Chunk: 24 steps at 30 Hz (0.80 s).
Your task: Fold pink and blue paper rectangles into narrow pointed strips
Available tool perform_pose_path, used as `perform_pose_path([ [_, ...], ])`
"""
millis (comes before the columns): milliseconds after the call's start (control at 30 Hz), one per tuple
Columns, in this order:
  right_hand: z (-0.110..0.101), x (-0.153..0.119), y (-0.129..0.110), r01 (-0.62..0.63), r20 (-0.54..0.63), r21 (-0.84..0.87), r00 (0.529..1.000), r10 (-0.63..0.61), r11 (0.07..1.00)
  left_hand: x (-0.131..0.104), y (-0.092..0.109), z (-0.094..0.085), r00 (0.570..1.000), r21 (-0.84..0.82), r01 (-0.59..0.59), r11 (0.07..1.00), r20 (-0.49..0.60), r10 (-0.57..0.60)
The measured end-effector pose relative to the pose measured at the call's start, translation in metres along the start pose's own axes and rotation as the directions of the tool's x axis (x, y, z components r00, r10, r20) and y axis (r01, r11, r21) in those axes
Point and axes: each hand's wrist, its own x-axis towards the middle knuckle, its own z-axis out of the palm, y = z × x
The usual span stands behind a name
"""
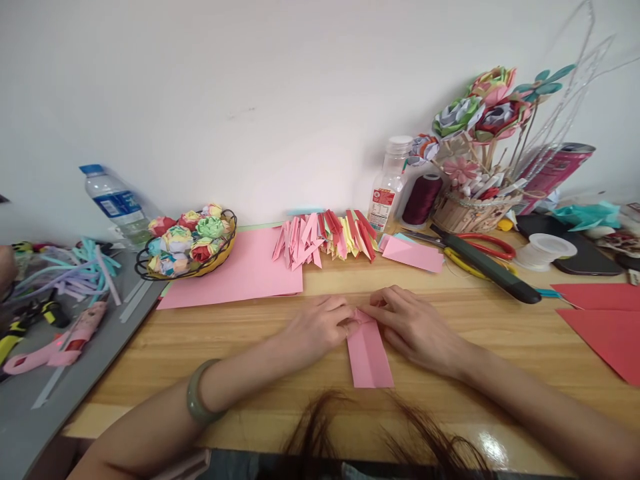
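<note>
A small pink paper strip (370,357) with a lengthwise crease lies on the wooden table (240,407), its far end between my two hands. My left hand (323,323) pinches the far left corner, and a green bangle sits on that forearm. On the far right corner, my right hand (407,323) holds the paper with its fingers bent together. The far edge of the strip looks folded, partly hidden by my fingertips. Beyond my hands stands a row of folded paper pieces (325,237) in pink, red and yellow.
Larger pink sheets (250,267) and a basket of paper flowers (227,250) lie back left. Small pink cards (413,253), a cutter (493,267) and scissors (485,247) lie back right. Red sheets (600,333) sit far right; a pink glue gun (75,340) lies left.
</note>
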Motion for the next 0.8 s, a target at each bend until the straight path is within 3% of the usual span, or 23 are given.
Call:
perform_pose_path([
  [100, 0.0, 0.004, 0.0, 0.009, 0.039, -0.005, 0.999, -0.009, 1.0, 0.0, -0.001, 0.0, 1.0, 0.021, -0.022, 1.0, -0.013, 0.022],
  [333, -0.004, 0.002, 0.002, 0.183, 0.036, -0.135, 0.983, -0.18, 0.974, 0.001, 0.001, -0.005, 0.998, 0.104, -0.065, 0.992, -0.021, 0.067],
  [567, -0.009, -0.005, 0.003, 0.093, -0.031, 0.112, 0.995, -0.09, 0.989, 0.002, 0.002, -0.005, 0.999, 0.103, -0.05, 0.993, 0.01, 0.049],
  [700, -0.015, -0.006, -0.003, -0.001, 0.087, 0.298, 0.996, -0.026, 0.954, 0.002, 0.0, -0.008, 0.997, 0.123, -0.081, 0.989, 0.019, 0.079],
  [800, -0.018, -0.006, -0.01, -0.016, 0.17, 0.329, 0.985, -0.043, 0.944, 0.001, -0.004, -0.008, 0.996, 0.161, -0.083, 0.983, -0.009, 0.086],
])
